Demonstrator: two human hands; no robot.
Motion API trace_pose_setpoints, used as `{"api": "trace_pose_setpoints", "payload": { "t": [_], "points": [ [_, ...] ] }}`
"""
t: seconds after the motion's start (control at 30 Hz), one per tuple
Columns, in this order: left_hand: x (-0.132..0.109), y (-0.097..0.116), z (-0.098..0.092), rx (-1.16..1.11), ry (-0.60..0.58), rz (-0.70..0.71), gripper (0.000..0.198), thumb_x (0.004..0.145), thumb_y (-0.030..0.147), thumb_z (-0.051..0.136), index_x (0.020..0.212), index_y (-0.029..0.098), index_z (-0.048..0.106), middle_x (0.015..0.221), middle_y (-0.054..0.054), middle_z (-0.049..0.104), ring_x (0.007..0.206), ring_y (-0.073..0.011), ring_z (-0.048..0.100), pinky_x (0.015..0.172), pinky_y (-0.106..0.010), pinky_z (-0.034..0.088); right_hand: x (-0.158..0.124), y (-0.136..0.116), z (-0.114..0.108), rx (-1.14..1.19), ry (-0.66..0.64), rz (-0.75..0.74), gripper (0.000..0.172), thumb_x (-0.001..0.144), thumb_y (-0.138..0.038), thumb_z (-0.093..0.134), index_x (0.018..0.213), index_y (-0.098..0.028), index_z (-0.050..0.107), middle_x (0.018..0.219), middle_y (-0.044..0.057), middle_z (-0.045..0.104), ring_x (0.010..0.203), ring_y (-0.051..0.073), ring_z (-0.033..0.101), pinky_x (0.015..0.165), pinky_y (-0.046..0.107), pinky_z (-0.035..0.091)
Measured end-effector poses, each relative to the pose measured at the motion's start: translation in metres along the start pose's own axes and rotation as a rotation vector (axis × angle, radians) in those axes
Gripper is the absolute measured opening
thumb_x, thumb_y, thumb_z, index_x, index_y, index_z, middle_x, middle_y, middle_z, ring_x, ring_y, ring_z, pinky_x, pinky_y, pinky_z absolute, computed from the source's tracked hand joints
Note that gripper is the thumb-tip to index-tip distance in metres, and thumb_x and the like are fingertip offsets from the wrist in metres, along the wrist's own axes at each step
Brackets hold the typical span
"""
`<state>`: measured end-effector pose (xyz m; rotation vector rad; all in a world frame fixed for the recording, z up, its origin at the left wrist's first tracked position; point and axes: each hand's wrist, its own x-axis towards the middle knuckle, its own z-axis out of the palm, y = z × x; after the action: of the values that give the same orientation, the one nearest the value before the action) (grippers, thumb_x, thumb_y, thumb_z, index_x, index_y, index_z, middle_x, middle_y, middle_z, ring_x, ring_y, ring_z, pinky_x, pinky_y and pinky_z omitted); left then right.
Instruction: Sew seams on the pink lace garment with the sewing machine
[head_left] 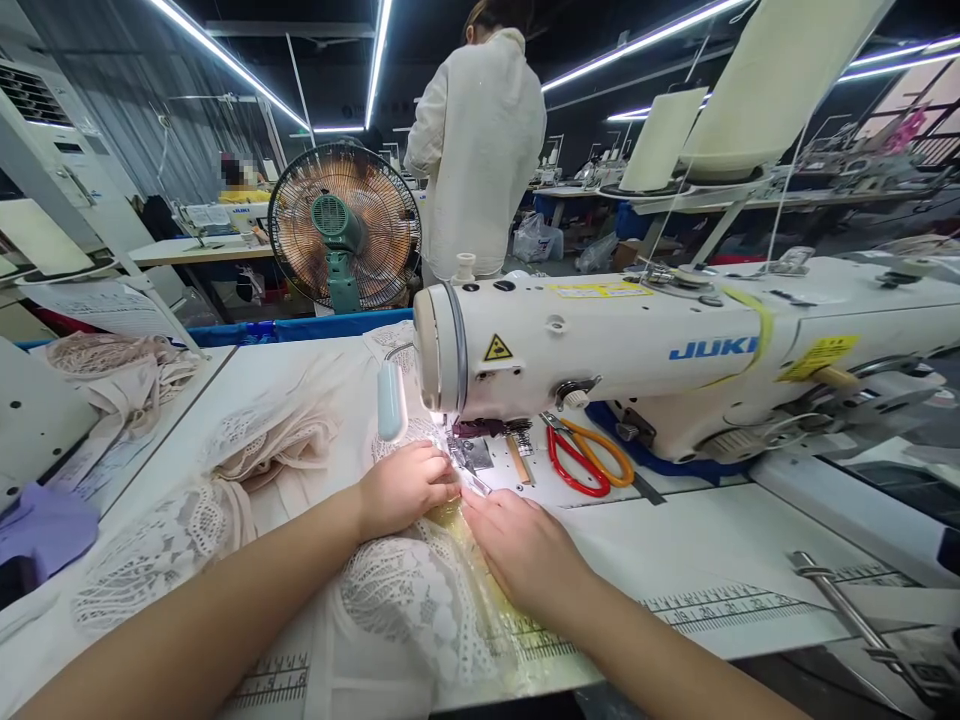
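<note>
My left hand (409, 487) is just in front of the sewing machine's (517, 345) needle area, its fingers curled and closed on pale lace fabric (405, 600). Close beside it, my right hand (525, 550) pinches the edge of the same fabric, fingertips almost meeting the left ones. The fabric hangs over the table's front edge and runs back past the needle area. The needle tip and exact stitching point are too small to make out. Red-handled scissors (574, 460) and orange-handled scissors (607, 450) lie right of the needle area.
Folded lace pieces (277, 440) are piled on the table to the left, with purple cloth (45, 535) at the far left. Measuring tape markings (712, 608) run along the front edge. A fan (345, 225) and a standing person (484, 150) are behind the machine.
</note>
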<state>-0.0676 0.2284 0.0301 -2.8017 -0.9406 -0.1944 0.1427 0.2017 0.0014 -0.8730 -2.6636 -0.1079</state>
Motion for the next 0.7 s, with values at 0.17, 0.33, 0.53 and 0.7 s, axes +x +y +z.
{"api": "trace_pose_setpoints", "payload": {
  "t": [0.17,0.33,0.53,0.7],
  "points": [
    [0.002,-0.010,-0.003,0.042,-0.019,0.055,0.031,0.096,0.022,0.034,0.107,0.018,0.063,0.099,-0.009,0.066,0.102,-0.0222,0.054,0.099,-0.041,0.036,0.001,0.000,0.000,0.001,-0.035,0.013,0.034,0.075,-0.009,0.051,0.107,-0.014,0.061,0.121,0.006,0.063,0.082,0.021,0.054,0.065,0.032,0.043],
    [0.002,-0.020,-0.005,0.072,-0.068,0.053,0.027,0.094,0.019,0.041,0.110,0.019,0.062,0.109,-0.010,0.065,0.109,-0.0231,0.052,0.103,-0.043,0.033,0.000,0.000,0.002,0.001,-0.007,0.008,0.034,0.077,-0.010,0.051,0.110,-0.014,0.060,0.121,0.005,0.063,0.080,0.021,0.053,0.065,0.033,0.043],
    [0.001,-0.032,-0.001,0.068,-0.114,-0.019,0.027,0.094,0.019,0.041,0.112,0.020,0.061,0.113,-0.009,0.064,0.112,-0.0238,0.050,0.101,-0.044,0.031,0.000,0.000,0.002,0.001,0.021,0.002,0.033,0.077,-0.006,0.048,0.106,-0.014,0.062,0.120,0.006,0.064,0.079,0.020,0.053,0.065,0.031,0.041],
    [0.000,-0.042,0.008,0.070,-0.091,-0.081,0.029,0.093,0.019,0.042,0.117,0.019,0.059,0.118,-0.010,0.062,0.115,-0.0259,0.048,0.095,-0.044,0.037,0.000,-0.001,0.003,-0.011,0.043,0.012,0.029,0.080,-0.006,0.047,0.102,-0.016,0.063,0.117,0.005,0.065,0.077,0.019,0.053,0.063,0.031,0.041]
  ]
}}
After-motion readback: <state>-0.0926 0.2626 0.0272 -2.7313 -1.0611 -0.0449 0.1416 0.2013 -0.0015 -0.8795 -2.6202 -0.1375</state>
